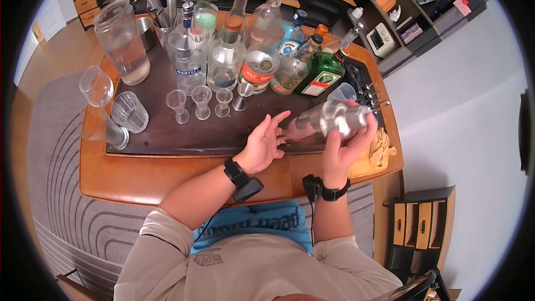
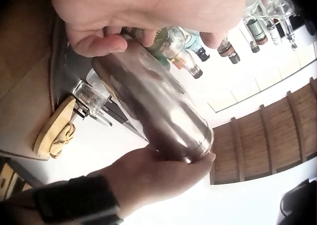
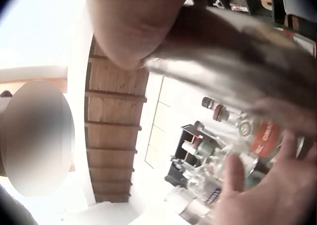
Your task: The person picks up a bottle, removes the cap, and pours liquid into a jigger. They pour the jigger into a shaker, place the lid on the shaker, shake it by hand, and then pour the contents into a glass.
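Our right hand (image 1: 346, 147) grips a silver metal shaker (image 1: 334, 118), our left hand (image 1: 262, 144) is spread beside it; one clear glass bottle (image 1: 189, 50) reads "MARTELL".

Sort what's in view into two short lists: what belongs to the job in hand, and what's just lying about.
Seems part of the job:
- metal shaker, gripped by the right hand
- left hand, open by its other end

Seems just lying about:
- wooden board
- ribbed tumbler
- drawer cabinet
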`<state>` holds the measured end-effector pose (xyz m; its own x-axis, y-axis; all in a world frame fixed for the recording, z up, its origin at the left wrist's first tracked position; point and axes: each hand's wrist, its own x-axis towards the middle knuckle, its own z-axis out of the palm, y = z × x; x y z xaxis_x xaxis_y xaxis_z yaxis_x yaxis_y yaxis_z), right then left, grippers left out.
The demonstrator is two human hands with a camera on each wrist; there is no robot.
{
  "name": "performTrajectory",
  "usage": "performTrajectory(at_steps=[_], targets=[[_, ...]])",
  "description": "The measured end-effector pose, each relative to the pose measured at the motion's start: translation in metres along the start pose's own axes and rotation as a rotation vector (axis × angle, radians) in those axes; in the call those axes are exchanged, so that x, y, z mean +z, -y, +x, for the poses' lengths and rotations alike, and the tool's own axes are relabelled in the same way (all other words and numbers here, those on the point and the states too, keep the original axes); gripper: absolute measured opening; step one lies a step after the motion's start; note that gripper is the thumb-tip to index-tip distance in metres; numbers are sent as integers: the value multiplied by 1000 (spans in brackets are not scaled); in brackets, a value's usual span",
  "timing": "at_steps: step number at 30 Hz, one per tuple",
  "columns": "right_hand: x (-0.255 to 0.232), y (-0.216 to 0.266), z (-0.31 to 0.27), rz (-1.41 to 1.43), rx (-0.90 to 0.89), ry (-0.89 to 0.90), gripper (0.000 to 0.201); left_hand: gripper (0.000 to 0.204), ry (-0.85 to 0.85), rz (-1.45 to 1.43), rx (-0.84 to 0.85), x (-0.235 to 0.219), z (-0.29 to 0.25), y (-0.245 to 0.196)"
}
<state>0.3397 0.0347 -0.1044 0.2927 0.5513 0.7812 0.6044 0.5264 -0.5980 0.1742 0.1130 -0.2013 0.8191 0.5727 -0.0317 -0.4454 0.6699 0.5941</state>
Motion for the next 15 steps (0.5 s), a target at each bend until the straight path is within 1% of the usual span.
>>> performTrajectory(at_steps=[1, 3, 4, 5, 7, 8, 9, 11, 12, 13, 15], targets=[[10, 13, 4, 42, 128, -109, 80, 88, -18, -1, -22, -3, 2, 2], [6, 9, -2, -77, 34, 4, 81, 88, -40, -2, -48, -2, 1, 2], [2, 3, -3, -150, -220, 122, 84, 87, -36, -16, -35, -1, 2, 4], [-4, 4, 2, -188, -410, 252, 84, 86, -30, -29, -23, 1, 2, 3], [-11, 7, 5, -127, -574, 415, 85, 86, -35, -55, -15, -1, 4, 4], [-12, 9, 10, -166, -565, 404, 89, 85, -43, -83, -1, -2, 4, 5], [-6, 8, 5, -166, -567, 405, 89, 85, -43, -84, 0, -4, 4, 4], [12, 4, -9, 89, 92, -103, 91, 84, -14, -35, -28, -8, 3, 3], [14, 10, -3, 83, 115, -156, 89, 84, -13, -34, -25, -9, 4, 5], [12, 6, -3, 83, 115, -156, 89, 84, -11, -43, -26, -10, 5, 7], [5, 5, 1, -123, -324, 145, 87, 84, -7, -49, -36, -9, 4, 10]])
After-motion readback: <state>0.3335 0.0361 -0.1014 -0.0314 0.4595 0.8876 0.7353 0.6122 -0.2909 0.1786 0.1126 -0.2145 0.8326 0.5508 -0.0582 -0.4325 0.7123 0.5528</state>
